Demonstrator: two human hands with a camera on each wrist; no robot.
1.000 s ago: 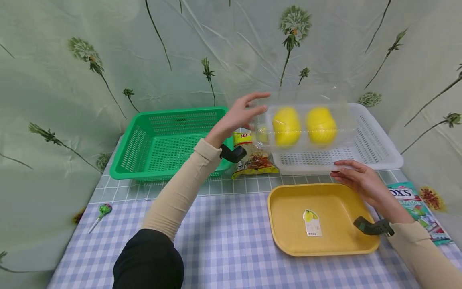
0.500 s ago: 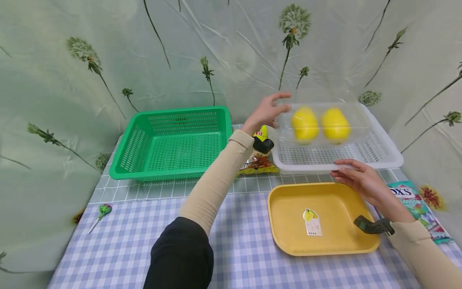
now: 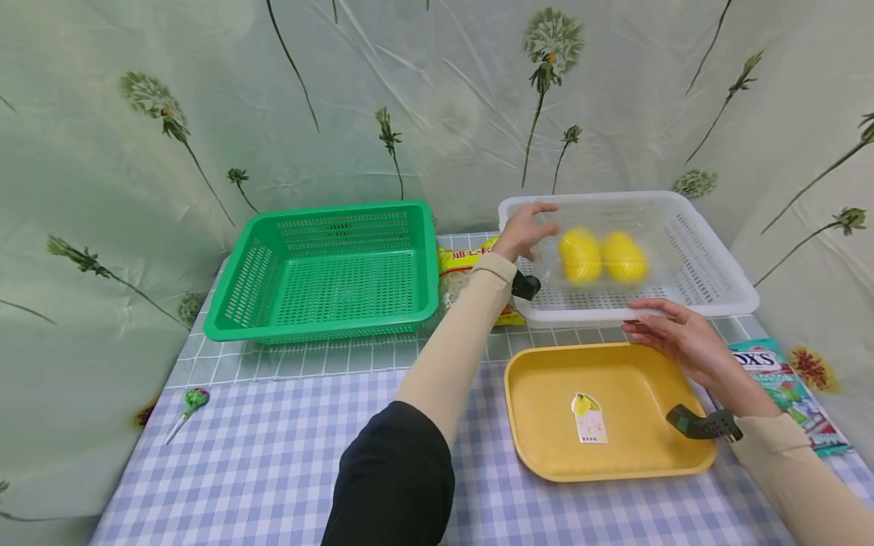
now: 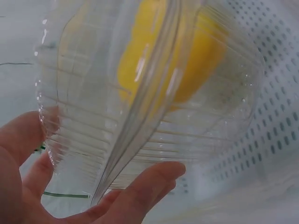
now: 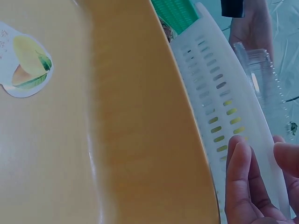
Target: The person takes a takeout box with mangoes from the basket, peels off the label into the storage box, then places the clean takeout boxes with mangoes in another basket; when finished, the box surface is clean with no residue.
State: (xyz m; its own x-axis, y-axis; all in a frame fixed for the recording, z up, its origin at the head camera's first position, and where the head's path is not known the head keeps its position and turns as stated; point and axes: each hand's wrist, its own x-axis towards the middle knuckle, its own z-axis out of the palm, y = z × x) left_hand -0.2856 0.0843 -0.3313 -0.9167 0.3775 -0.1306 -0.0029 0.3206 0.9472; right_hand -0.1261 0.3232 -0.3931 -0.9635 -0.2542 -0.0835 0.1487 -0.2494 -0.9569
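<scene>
My left hand [image 3: 526, 230] grips one end of a clear plastic clamshell box [image 4: 77, 109], thumb on one side of its seam and fingers on the other. Two yellow fruits [image 3: 580, 255] show through the plastic. The box is down within the outline of a white perforated basket [image 3: 730, 284]. At the basket's front rim, my right hand [image 3: 679, 337] pinches the wall, fingers outside and thumb over the top in the right wrist view.
Left of the white basket stands a green basket [image 3: 328, 326], with a yellow-topped food packet [image 3: 454, 262] between them. A yellow tray [image 3: 608, 464] lies in front. A teal candy bag [image 3: 785, 387] is at right, a lollipop [image 3: 196, 398] at left. A printed sheet [image 3: 451, 114] hangs behind.
My left hand has carried the clear box right and then lowered it over the white basket, uncovering part of the food packet. My right hand has stayed at the basket rim.
</scene>
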